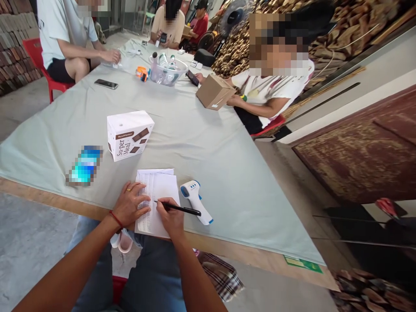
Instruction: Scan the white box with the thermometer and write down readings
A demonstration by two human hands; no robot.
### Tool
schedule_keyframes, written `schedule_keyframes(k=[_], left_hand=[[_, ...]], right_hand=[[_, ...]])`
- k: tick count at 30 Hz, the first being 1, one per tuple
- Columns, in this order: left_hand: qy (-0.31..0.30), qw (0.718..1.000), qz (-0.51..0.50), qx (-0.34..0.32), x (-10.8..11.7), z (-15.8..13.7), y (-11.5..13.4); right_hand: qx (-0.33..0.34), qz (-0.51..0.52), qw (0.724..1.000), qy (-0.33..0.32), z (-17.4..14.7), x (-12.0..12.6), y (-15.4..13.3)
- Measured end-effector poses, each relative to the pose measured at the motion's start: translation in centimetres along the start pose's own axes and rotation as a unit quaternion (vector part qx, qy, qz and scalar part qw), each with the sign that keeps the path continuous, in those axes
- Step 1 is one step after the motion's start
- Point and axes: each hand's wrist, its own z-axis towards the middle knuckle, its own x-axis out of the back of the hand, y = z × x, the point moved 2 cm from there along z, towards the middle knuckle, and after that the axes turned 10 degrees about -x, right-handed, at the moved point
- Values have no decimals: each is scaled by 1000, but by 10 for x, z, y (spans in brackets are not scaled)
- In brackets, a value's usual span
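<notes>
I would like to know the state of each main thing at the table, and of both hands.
Paper: partly written on.
Pen: tilted, tip at the paper.
Left hand: open, resting on the paper.
Right hand: closed around the pen.
Thermometer: lying down, power unclear.
Super Meal box: standing upright.
Blurred device: seems lit.
Dark phone: flat, apparently off.
Plastic basin: holding bottles.
Cardboard box: tilted.

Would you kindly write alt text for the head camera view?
The right hand holds a black pen to a partly written page, which the left hand rests on. A thermometer gun and a Super Meal box are nearby on the table; other people sit beyond.
</notes>
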Motion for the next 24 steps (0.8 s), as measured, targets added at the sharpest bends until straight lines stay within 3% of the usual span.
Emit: schedule_keyframes(k=[24], left_hand=[[-7, 1000, -1, 2, -1, 0, -1]], right_hand=[[35, -60, 998, -1, 2, 2, 3]])
